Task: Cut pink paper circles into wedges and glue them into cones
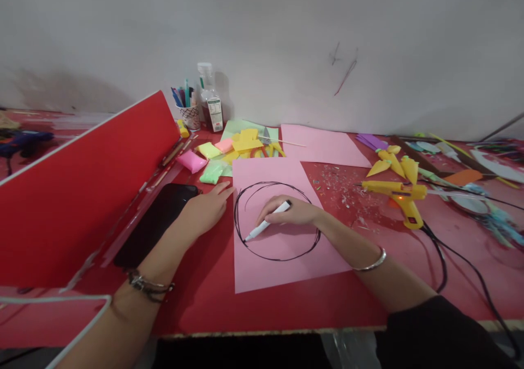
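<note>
A sheet of pink paper (pixel 262 276) lies in front of me on the red table. It bears a large black circle (pixel 270 260) drawn in several overlapping lines. My right hand (pixel 292 212) is closed around a white marker (pixel 268 222), whose tip meets the circle's lower left line. To the left, my left hand (pixel 208 208) rests flat with its fingers apart, fingertips near the paper's left edge. Under and beside my left forearm lies a black phone (pixel 155 221). Small bright packets, among them a pink packet (pixel 192 161) and a green packet (pixel 212 171), sit just beyond that hand.
A yellow glue gun (pixel 395 190) with a lit orange light and black cord lies at right, beside yellow cone-shaped pieces (pixel 391 164). A red board (pixel 90 189) leans at left. Behind stand a pen cup (pixel 190 118) and a bottle (pixel 210 104); another pink sheet (pixel 323 144) lies near the wall.
</note>
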### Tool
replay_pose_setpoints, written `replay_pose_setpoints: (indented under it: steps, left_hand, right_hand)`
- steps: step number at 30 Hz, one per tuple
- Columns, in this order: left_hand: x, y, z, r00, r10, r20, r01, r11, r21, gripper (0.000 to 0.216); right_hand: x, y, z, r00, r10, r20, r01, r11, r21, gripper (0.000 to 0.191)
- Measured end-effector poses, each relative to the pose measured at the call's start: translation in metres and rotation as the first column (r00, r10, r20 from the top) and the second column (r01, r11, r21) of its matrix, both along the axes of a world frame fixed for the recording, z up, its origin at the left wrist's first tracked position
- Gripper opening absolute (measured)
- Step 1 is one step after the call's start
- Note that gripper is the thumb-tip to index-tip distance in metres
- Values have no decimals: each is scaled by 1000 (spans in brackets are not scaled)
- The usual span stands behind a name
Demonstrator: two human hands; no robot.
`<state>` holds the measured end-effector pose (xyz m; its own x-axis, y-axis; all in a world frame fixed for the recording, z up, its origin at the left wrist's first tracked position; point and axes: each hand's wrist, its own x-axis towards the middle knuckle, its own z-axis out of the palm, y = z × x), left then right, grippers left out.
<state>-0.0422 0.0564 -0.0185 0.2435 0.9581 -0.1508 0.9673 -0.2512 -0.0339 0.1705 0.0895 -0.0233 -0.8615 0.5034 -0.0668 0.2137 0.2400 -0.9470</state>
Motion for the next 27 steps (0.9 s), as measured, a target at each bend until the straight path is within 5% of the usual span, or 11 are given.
replay_pose_setpoints:
  steps: [13, 19, 22, 27]
  left_hand:
    - [1, -1, 2, 1000, 5, -1, -5, 999, -35, 48]
    - [1, -1, 6, 1000, -8, -5, 7, 999, -43, 50]
    - [1, -2, 5, 1000, 3, -6, -4, 999, -46, 50]
    - [3, -2, 3, 999, 19, 48, -18, 1000, -15, 47]
  right_hand:
    - [7, 1, 0, 998, -11, -67, -5, 975, -221, 28]
    - [6, 1, -2, 902, -329, -279, 266, 933, -241, 26]
    - [14, 8, 8, 806, -498, -319, 480, 866, -139, 31]
    - [32, 18, 21, 720, -668, -187, 683, 638, 355, 31]
